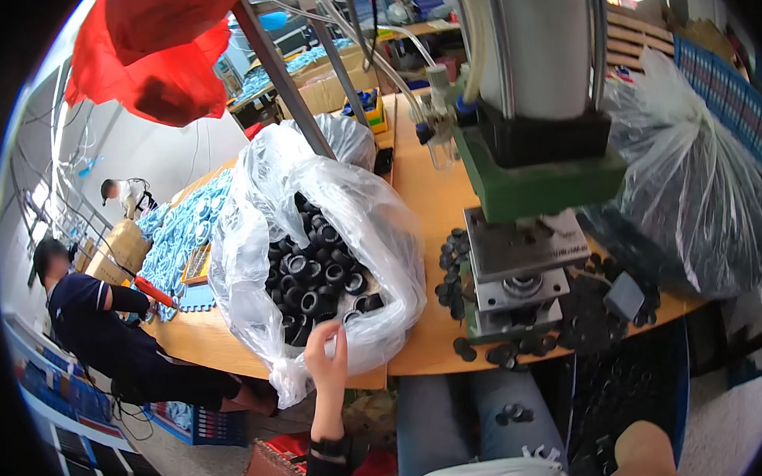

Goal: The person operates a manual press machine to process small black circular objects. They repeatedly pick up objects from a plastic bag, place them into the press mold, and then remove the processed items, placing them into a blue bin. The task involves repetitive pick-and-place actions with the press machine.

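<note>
My left hand (325,361) is at the near edge of a clear plastic bag (381,229) standing unfastened on the table. Its fingers curl toward the thumb; whatever they may hold is hidden. Inside the bag lie many black ring-shaped caps (314,280). To the right stands a green press (550,169) with a steel die block (524,252) beneath its head. Small black round pieces (456,277) lie around the press base. Of my right arm (644,453), only a bare part shows at the lower right; the hand is out of sight.
A grey block (624,297) rests among dark pieces right of the press. Beyond it bulges a tied plastic bag (697,187). A crate (677,378) of black parts stands below the table edge. Black pieces (514,414) lie on my lap. Another person (101,313) works at left near light-blue parts (182,222).
</note>
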Motion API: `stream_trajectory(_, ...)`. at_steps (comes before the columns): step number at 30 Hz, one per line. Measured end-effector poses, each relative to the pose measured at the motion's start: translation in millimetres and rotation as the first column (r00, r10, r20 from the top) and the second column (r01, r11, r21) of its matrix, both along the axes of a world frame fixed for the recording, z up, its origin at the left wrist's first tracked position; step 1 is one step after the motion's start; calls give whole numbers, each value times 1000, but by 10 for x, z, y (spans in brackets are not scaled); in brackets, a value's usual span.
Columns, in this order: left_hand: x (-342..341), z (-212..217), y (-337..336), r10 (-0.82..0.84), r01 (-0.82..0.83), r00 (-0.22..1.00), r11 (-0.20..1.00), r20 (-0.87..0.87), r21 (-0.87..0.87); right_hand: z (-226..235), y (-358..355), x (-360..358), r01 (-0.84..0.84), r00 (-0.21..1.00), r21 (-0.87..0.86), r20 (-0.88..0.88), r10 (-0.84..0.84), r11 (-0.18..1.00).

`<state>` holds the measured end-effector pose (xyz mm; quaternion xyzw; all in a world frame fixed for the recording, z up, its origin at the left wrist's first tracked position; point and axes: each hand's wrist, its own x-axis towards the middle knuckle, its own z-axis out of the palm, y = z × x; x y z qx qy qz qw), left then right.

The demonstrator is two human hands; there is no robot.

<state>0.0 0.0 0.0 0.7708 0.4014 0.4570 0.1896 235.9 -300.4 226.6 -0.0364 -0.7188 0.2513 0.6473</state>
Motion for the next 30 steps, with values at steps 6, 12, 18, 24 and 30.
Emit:
stream_trajectory(6, 929, 3, 726, -192, 335, 867, 908, -460, 252, -197, -143, 208, 303, 953, 3, 19, -303, 953)
stream_trajectory(12, 1063, -26, 1251, -152, 488, 298, 873, -942, 13, -1271, -184, 1001, 858, 346, -503, 426, -836, 99)
stream_trajectory(18, 901, -74, 1365, -73, 624, 246, 775, -966, 101, -1574, 889, 844, 858, 324, -498, 339, -883, 124)
stream_trajectory(24, 720, 390, 1034, -305, 495, 742, 850, -597, 181, -1842, 1197, 829, 927, 58, -351, 474, -878, -128)
stream_trajectory(30, 1090, 475, 68, -332, 657, 725, 599, 604, -459, -1878, 1038, 871, 962, -88, -167, 565, -820, -218)
